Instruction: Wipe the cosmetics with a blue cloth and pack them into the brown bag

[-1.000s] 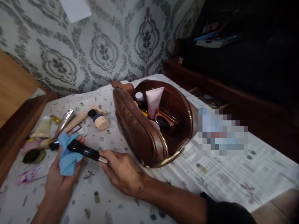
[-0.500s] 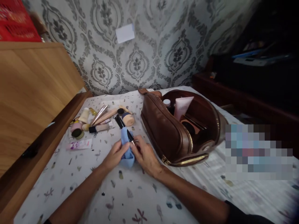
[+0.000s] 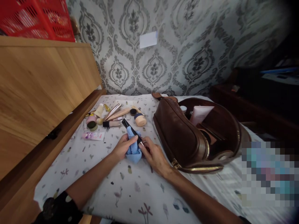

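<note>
- The left hand (image 3: 123,147) grips a blue cloth (image 3: 134,158), its thumb pressing the fabric against a black tube (image 3: 132,129).
- The right hand (image 3: 156,155) has its thumb and fingers pinched together on the near end of that tube, where a pale, shiny band shows.
- The tube slants through the cloth, its far end pointing toward 11 o'clock and its near end toward 5; both hands hold it above a printed sheet (image 3: 133,193).
- Taking the tube as the centre of the dial, a brown bag (image 3: 177,133) stands at 3 o'clock, near the right hand, its zip open.
- Inside the bag are a pale pink tube (image 3: 201,114), a white cap (image 3: 183,109) and a dark round compact, partly hidden by the bag's edge.
- At 1 o'clock, near the tube's far end, sits a peach jar (image 3: 140,120) with a navy band.
- At 10 o'clock lies a black-capped bottle (image 3: 114,123), with a silvery tube (image 3: 113,111) and a cream tube (image 3: 99,110) beyond it.
- At 9 o'clock lies a purple-patterned tube (image 3: 93,136), just below a dark-lidded jar (image 3: 92,125).
- A wooden cabinet (image 3: 46,81) stands farther off at 10 o'clock, with a red basket (image 3: 38,21) on top.
- At 12 o'clock, a white paper (image 3: 148,39) shows against the patterned wall (image 3: 135,71).
</note>
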`<state>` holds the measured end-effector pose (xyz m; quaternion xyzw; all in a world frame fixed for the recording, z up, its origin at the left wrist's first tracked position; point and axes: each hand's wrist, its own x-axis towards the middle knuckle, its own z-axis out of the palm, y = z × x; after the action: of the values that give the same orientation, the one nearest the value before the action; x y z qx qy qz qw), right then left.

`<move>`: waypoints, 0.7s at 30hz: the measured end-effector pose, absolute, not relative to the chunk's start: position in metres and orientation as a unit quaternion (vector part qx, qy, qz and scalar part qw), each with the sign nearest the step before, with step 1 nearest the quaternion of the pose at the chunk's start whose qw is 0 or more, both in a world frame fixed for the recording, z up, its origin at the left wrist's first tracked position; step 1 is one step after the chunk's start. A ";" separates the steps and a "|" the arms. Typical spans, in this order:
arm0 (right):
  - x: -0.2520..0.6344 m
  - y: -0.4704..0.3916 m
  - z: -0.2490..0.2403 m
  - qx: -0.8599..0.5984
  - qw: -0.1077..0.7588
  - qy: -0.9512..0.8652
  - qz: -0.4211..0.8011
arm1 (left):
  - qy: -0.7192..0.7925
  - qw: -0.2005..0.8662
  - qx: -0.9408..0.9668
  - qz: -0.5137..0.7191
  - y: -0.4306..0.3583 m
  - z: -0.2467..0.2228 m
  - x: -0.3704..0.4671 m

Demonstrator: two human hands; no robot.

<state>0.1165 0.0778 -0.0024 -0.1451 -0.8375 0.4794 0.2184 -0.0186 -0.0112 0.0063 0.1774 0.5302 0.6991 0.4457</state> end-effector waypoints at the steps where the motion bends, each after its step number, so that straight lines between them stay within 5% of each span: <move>1: 0.117 0.078 -0.002 -0.144 0.211 -0.838 0.482 | 0.526 0.446 0.171 0.703 -0.011 0.008 -0.019; 21: 0.117 0.078 0.002 -0.165 0.176 -0.864 0.443 | 0.517 0.320 0.126 0.784 -0.012 0.007 -0.060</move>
<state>0.1169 0.0778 0.0020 -0.1649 -0.8636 0.4429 0.1760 -0.0604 -0.0116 0.0068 0.1257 0.5166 0.7843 0.3196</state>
